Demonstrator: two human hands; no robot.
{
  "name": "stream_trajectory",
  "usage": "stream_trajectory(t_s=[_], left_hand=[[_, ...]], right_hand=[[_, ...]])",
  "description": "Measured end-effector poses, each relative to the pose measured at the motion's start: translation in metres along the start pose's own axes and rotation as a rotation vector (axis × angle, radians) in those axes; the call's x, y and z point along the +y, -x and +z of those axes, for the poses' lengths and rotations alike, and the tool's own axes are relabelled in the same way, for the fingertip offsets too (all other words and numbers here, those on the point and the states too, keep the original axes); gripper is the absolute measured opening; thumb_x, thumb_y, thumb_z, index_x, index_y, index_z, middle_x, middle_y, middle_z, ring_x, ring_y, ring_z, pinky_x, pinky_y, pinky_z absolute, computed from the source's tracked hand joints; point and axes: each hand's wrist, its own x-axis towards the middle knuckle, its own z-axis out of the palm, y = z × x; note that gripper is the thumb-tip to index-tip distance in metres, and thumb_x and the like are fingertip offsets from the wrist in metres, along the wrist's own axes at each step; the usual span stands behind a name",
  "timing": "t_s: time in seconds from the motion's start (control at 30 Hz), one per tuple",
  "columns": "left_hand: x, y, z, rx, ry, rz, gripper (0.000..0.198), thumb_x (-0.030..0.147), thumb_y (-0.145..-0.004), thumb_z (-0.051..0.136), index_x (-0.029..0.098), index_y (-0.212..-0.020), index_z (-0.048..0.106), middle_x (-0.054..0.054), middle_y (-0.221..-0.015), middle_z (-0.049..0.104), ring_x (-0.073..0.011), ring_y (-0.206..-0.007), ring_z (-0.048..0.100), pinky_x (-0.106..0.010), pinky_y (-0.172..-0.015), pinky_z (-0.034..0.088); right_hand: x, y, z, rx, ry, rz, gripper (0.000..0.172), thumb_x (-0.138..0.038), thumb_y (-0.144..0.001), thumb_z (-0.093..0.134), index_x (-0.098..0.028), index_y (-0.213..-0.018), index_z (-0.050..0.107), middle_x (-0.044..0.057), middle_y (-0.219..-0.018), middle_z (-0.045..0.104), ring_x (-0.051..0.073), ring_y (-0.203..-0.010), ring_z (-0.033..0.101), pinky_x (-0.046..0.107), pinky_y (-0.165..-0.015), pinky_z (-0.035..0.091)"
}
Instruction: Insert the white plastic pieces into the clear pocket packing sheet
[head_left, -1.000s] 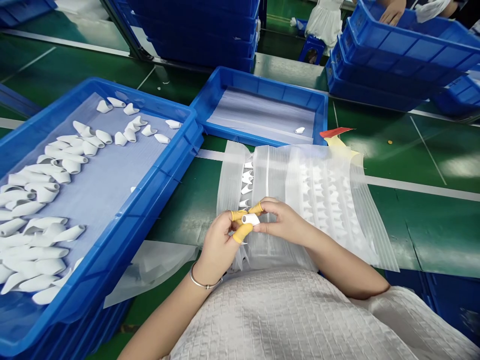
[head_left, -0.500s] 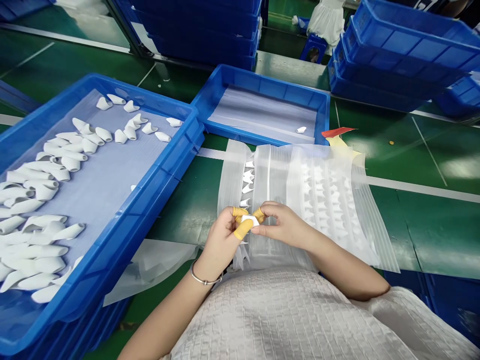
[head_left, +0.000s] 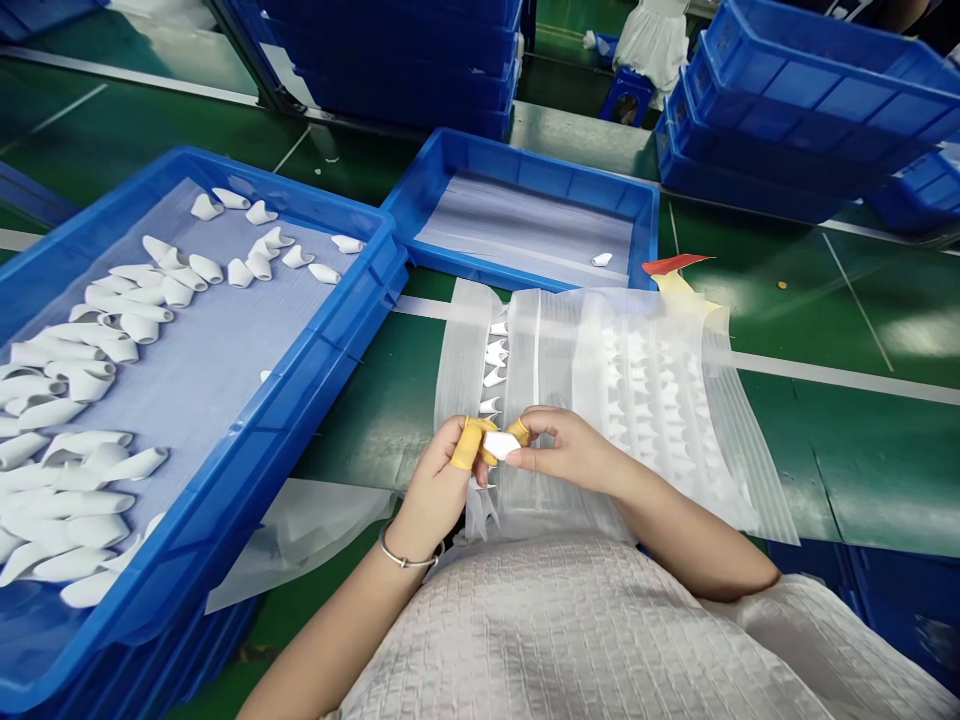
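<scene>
My left hand point(head_left: 442, 475) and my right hand point(head_left: 570, 450) meet over a stack of translucent plastic sheets point(head_left: 645, 400) on the green table. Both pinch one small white tube-shaped piece point(head_left: 499, 444) between fingertips that wear yellow finger cots. A column of small white pieces point(head_left: 495, 365) sits in the sheets just beyond my fingers. A silver bangle point(head_left: 401, 558) circles my left wrist.
A big blue bin point(head_left: 300, 370) at the left holds several white tube pieces point(head_left: 82, 400) on a liner. A second blue bin point(head_left: 525, 160) ahead holds one white piece point(head_left: 601, 260). Stacked blue bins point(head_left: 787, 110) stand at back right, and a red tag point(head_left: 675, 264) lies beside the sheets.
My fingers have turned the white piece slightly and closed tighter round it. A person's hand at the far right bins has left the view.
</scene>
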Motion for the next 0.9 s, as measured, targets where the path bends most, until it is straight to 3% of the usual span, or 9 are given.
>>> stream_trajectory(t_s=[0.13,0.27,0.4,0.57,0.7,0.9], left_hand=[[-0.004,0.001,-0.001,-0.044,-0.021,0.058,0.035,0.042,-0.085,0.071,0.02,-0.112,0.062,0.001,-0.078,0.063,-0.0129,-0.062,0.058,-0.026,-0.059,0.049],[-0.008,0.003,-0.002,0.084,-0.376,0.175,0.02,0.036,-0.086,0.07,0.021,-0.098,0.063,0.001,-0.072,0.064,-0.0158,-0.064,0.061,-0.027,-0.06,0.047],[-0.008,0.005,-0.001,0.17,-0.648,0.328,0.023,0.041,-0.086,0.069,0.021,-0.082,0.059,-0.001,-0.073,0.068,-0.019,-0.066,0.064,-0.03,-0.06,0.046],[-0.007,0.008,0.0,0.17,-0.577,0.333,0.017,0.036,-0.088,0.067,0.021,-0.088,0.059,0.001,-0.074,0.071,-0.0175,-0.066,0.067,-0.028,-0.062,0.05],[-0.007,0.008,0.0,0.164,-0.519,0.259,0.018,0.036,-0.087,0.068,0.021,-0.093,0.061,0.002,-0.074,0.07,-0.0164,-0.065,0.067,-0.027,-0.061,0.052],[-0.012,0.004,0.0,0.139,-0.528,0.226,0.019,0.037,-0.088,0.066,0.02,-0.092,0.06,0.001,-0.074,0.069,-0.0167,-0.067,0.067,-0.029,-0.064,0.053]], right_hand=[[0.005,-0.002,-0.004,-0.005,-0.06,-0.015,0.023,-0.042,-0.085,0.073,-0.02,-0.082,0.069,0.001,-0.083,0.062,0.017,-0.079,0.058,0.033,-0.074,0.047],[0.008,-0.002,0.001,0.127,-0.101,-0.015,0.026,-0.044,-0.087,0.07,-0.021,-0.099,0.066,0.002,-0.09,0.065,0.017,-0.081,0.059,0.033,-0.075,0.047],[0.004,-0.002,0.012,0.234,-0.065,-0.011,0.032,-0.042,-0.078,0.08,-0.022,-0.084,0.055,-0.002,-0.08,0.06,0.015,-0.073,0.055,0.03,-0.068,0.045],[0.002,-0.008,0.011,0.156,-0.251,-0.022,0.036,-0.052,-0.091,0.062,-0.02,-0.075,0.059,-0.001,-0.073,0.06,0.014,-0.07,0.056,0.031,-0.069,0.047],[0.007,-0.012,0.006,0.12,-0.418,0.057,0.043,-0.061,-0.086,0.065,-0.02,-0.075,0.061,-0.001,-0.068,0.062,0.014,-0.064,0.057,0.031,-0.066,0.047],[0.004,-0.007,-0.001,0.082,-0.33,0.036,0.032,-0.049,-0.085,0.071,-0.019,-0.076,0.062,-0.002,-0.072,0.06,0.013,-0.067,0.054,0.029,-0.066,0.043]])
